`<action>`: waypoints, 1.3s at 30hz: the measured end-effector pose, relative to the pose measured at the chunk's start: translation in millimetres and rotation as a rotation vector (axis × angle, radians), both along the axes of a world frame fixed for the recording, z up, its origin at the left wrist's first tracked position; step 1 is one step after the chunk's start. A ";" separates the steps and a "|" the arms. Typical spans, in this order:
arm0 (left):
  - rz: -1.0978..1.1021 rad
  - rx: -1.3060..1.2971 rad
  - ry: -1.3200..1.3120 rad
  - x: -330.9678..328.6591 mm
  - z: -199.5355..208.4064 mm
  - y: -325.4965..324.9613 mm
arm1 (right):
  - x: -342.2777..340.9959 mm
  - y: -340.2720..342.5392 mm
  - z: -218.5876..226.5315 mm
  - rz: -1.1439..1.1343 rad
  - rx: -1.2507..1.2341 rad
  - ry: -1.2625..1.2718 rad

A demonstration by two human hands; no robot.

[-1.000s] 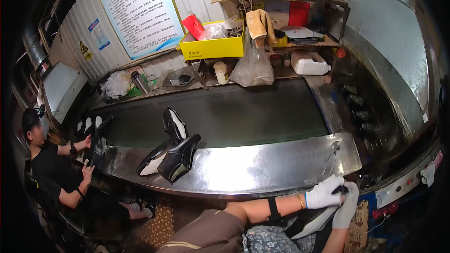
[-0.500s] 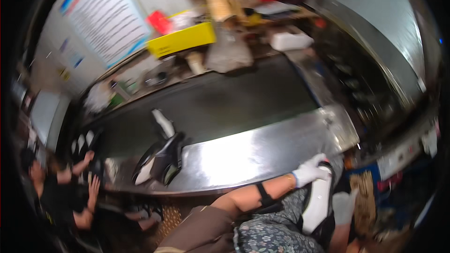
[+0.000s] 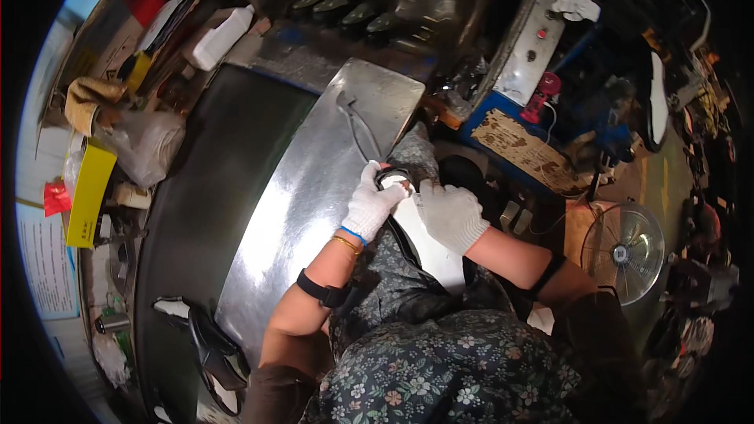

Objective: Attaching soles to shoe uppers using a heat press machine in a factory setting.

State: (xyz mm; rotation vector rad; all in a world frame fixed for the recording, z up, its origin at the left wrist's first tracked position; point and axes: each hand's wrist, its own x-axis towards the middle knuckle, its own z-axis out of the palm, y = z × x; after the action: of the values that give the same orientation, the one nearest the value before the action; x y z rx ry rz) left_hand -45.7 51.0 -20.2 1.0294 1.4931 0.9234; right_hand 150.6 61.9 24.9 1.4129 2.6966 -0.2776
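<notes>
Black belt (image 3: pixel 208 149), left of frame; steel worktop (image 3: pixel 306 165) alongside, centre-left. Flowered apron (image 3: pixel 440 353), lower centre, over the lap: seems to cushion the shoe (image 3: pixel 436 253), mid-frame, white underside up, probably for access. Left hand (image 3: pixel 371 206): fingers curled closed round its upper end, apparently steadying. Right hand (image 3: pixel 453 216): fingers bent against underside; can't tell if gripping. Pincers (image 3: pixel 345 102) on worktop, upper centre, seemingly kept within reach.

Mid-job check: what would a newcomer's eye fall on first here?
First, probably the white-gloved left hand and right hand, near the middle, both at the far end of the white-soled shoe. Next might come the shiny metal tabletop to their left. The bright yellow box toward the left edge and round fan at right also stand out.
</notes>
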 end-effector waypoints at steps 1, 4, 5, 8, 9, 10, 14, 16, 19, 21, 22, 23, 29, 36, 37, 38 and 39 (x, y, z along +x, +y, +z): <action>-0.041 -0.007 0.064 0.7 0.4 1.6 | 7.4 0.8 -5.1 0.080 -0.014 0.094; -0.137 0.022 0.095 -2.6 -3.3 4.7 | 38.8 -9.7 -21.9 -0.221 -0.672 0.469; -0.140 0.037 0.029 -6.1 -5.5 5.0 | 48.7 -17.1 -26.8 -0.366 -0.907 0.555; -0.246 0.025 0.053 -14.9 -11.9 3.3 | 57.1 -34.9 -38.4 -0.342 -0.873 0.509; -0.181 -0.011 -0.173 -16.1 -12.9 2.3 | 54.4 -35.4 -40.1 -0.262 -0.847 0.752; -0.174 0.064 -0.463 -14.3 -13.7 2.0 | 49.2 -36.5 -40.9 -0.107 -0.751 0.975; 0.329 0.016 -0.919 10.5 -14.1 -6.7 | 17.1 -27.0 -43.0 -0.296 -0.707 1.029; 0.179 -0.005 -0.023 19.4 -10.0 -9.0 | -1.6 -30.1 -45.2 -0.333 -0.592 0.921; -0.044 -0.011 0.944 11.1 4.6 -8.4 | -20.7 -39.3 -51.2 -0.531 -0.656 0.911; -0.268 0.108 0.941 -7.0 18.1 -8.7 | -27.7 -43.2 -56.5 -0.486 -0.569 0.959; -0.411 0.179 0.929 -14.6 24.1 -14.4 | -29.4 -43.8 -59.0 -0.491 -0.648 1.036; -0.536 0.127 0.770 -19.7 28.6 -19.2 | -31.5 -43.7 -61.7 -0.389 -0.626 1.209; -0.041 0.258 0.808 14.1 -1.3 -77.1 | -24.6 -43.4 -76.7 -0.351 -0.347 1.208; 0.131 0.302 -0.202 25.8 -20.5 -146.4 | -25.4 -35.0 -59.0 -0.347 -0.470 1.277; 0.185 0.102 -0.383 18.1 -14.9 -145.9 | -28.2 -24.1 -47.7 -0.212 -0.380 1.285; 0.153 -0.077 -0.426 1.7 -7.6 -139.7 | -26.0 -10.8 -32.4 -0.172 -0.458 1.163; 0.188 -0.107 -0.530 -16.1 1.6 -132.4 | -22.8 0.0 -14.2 -0.145 -0.597 1.197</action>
State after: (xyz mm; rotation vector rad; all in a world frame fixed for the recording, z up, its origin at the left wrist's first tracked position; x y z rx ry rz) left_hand -61.7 -81.4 -18.7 0.5131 1.1832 1.1305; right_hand 127.8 61.8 10.8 1.4527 2.6626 -2.3258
